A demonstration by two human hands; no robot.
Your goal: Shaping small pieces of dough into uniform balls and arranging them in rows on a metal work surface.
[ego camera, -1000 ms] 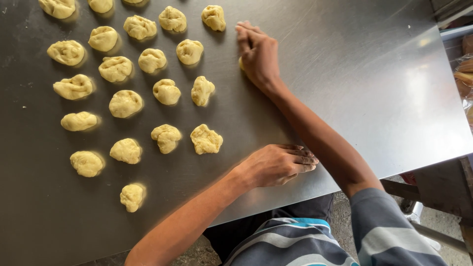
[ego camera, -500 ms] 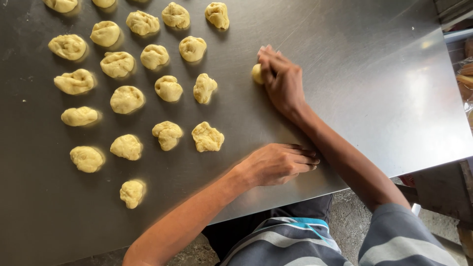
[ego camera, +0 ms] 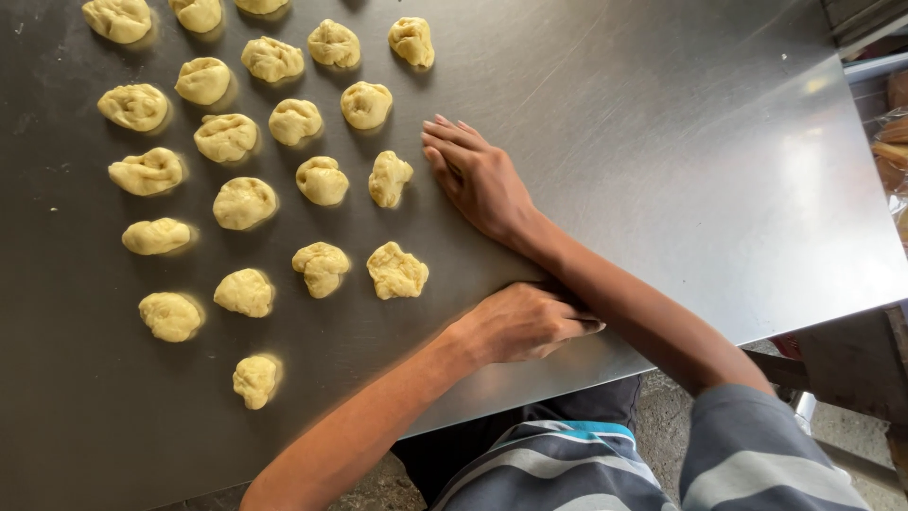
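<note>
Several pale yellow dough pieces (ego camera: 322,180) lie in loose rows on the left half of a steel table (ego camera: 662,161). My right hand (ego camera: 478,175) lies palm down and flat on the table, fingers straight, just right of a dough piece (ego camera: 389,178). The dough piece it covered half a second ago is hidden under it. My left hand (ego camera: 525,322) rests near the table's front edge with its fingers curled down and blurred. Whatever is under it is hidden. The nearest loose piece (ego camera: 396,271) lies to its left.
The table's front edge (ego camera: 605,364) runs diagonally just below my left hand. Beyond the right edge stands a dark frame, with bagged goods (ego camera: 894,151) at the far right. My striped shirt (ego camera: 586,464) and the floor show below the table.
My right hand slid left and nearer across the table with a small dough piece under it, ending flat beside the rows. My left hand stayed in place near the front edge.
</note>
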